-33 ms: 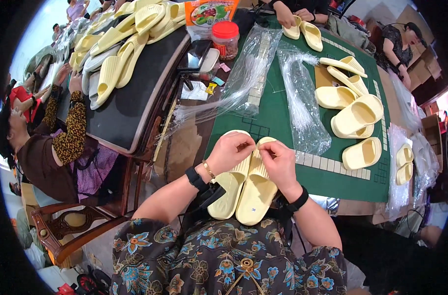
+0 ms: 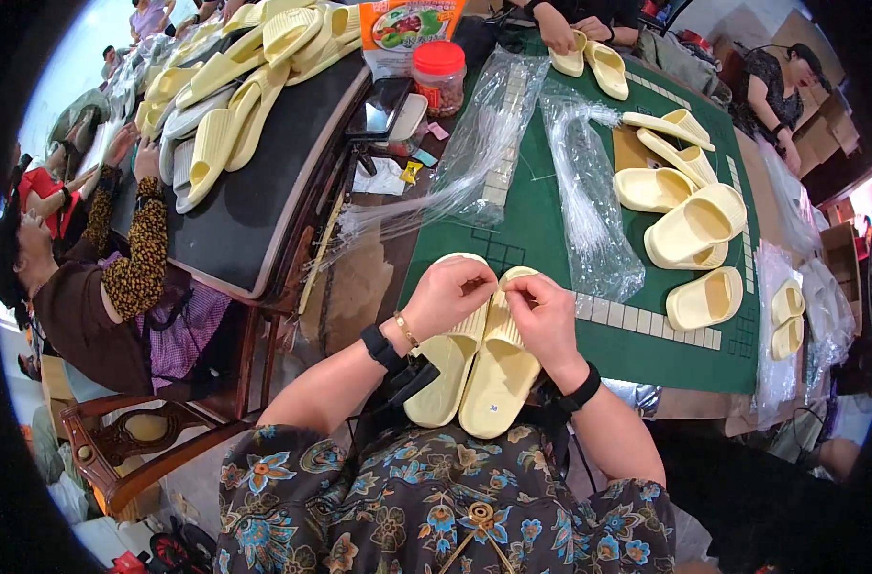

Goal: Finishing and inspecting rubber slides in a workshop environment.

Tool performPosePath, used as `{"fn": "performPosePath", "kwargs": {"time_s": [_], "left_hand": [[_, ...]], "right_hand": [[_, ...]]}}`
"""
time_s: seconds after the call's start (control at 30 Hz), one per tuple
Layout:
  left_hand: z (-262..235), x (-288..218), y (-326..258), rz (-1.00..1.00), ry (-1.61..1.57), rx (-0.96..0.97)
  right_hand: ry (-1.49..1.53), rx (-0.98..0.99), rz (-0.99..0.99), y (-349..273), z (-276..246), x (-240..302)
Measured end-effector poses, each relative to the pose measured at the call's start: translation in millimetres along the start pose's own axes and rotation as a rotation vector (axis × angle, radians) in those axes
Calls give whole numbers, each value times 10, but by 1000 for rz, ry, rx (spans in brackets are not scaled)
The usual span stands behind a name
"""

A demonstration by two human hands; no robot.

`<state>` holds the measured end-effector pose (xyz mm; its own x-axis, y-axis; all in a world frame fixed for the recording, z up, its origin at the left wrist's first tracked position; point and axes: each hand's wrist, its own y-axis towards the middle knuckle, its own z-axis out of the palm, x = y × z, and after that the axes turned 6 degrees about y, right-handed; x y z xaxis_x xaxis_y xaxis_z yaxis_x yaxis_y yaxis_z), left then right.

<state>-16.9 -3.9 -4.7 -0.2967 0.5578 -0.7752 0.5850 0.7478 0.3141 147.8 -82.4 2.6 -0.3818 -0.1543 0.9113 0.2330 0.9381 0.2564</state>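
I log the left hand (image 2: 447,295) and right hand (image 2: 543,319), fingers pinched together on the pale yellow slipper pair (image 2: 474,373) at the green mat's (image 2: 541,225) near edge.

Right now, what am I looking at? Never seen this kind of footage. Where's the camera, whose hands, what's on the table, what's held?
There is no machine here: a person works with bare hands. The one picture comes from a fisheye camera worn on that person's head, looking down, so straight edges bend near the rim.

The left hand and right hand both pinch the top of a pair of pale yellow slippers lying side by side, soles up, at the near edge of the green mat.

More slippers lie to the right, with clear plastic bags in the middle. A red-lidded jar stands farther back. Other people sit around.
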Motion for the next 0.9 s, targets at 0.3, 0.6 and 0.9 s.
{"fn": "performPosePath", "kwargs": {"time_s": [0.3,0.6,0.9], "left_hand": [[45,55,-41,78,31,-11],[93,73,-15,92,48,-30],[38,32,-55,102,119,-65]], "right_hand": [[-7,-29,14,-25,31,-24],[-23,-17,6,0,11,-42],[-34,41,19,24,58,4]]}}
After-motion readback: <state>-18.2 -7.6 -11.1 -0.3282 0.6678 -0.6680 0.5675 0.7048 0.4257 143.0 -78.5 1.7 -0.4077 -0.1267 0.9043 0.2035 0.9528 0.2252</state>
